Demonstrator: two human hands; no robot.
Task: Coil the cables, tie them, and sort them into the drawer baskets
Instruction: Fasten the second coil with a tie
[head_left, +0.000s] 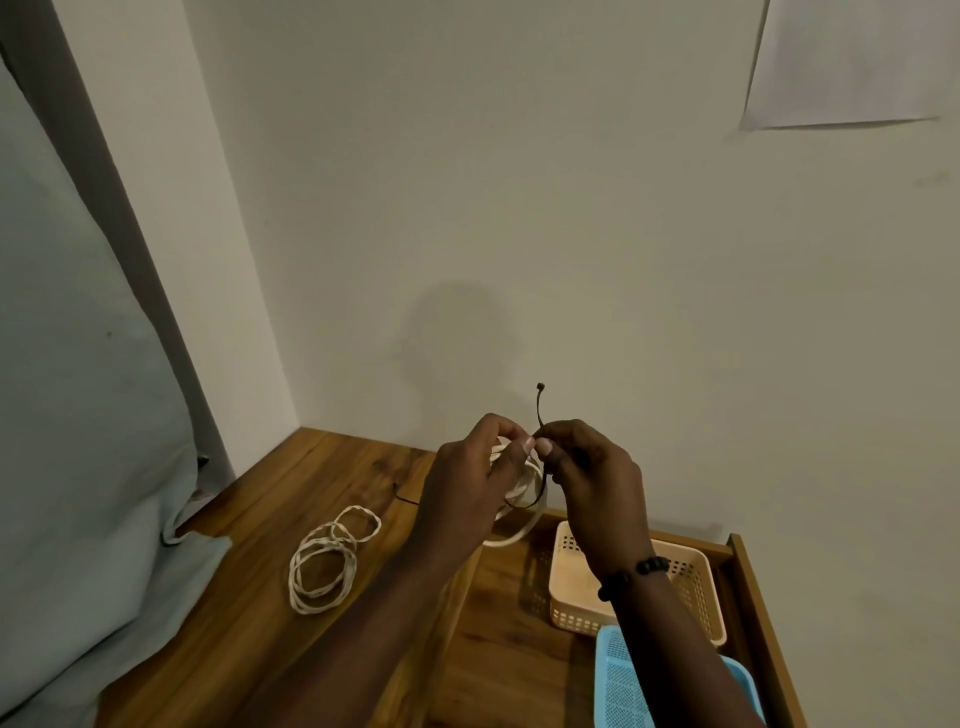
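White cable coil (519, 501): held up in the air between both hands, above the back edge of the open drawer (748, 587), not touching any surface. I read it as several loops bundled together, hanging down from the fingers and partly hidden behind the left palm.

Left hand (475, 480): fingers curled round the top of the coil, thumb and forefinger tips meeting on it. The thumbnail sits just beside the right thumbnail, nearly touching.

Right hand (587, 478): thumb and forefinger clamped on a thin dark tie (540, 410). One end of the tie sticks up above the fingertips, ending in a small knob. The rest runs down below the fingers and curves under the coil; I cannot tell whether it is knotted. A dark beaded bracelet (631, 571) is on the right wrist.

Below the right hand, inside the drawer: a beige perforated basket (571, 597), forearm crossing over it. Nearer to me than that, a blue perforated basket (618, 680), partly hidden by the same forearm. I see nothing inside either one, though much of both is covered.

Below and to the left of the left hand: a second white cable (327, 564) lying loosely looped on the wooden top (249, 545), well apart from the fingers, some of its strands twisted. A short dark strand (405, 496) lies on the wood just left of the left wrist.

Further left: pale cloth (78, 441) draped against the wooden top.
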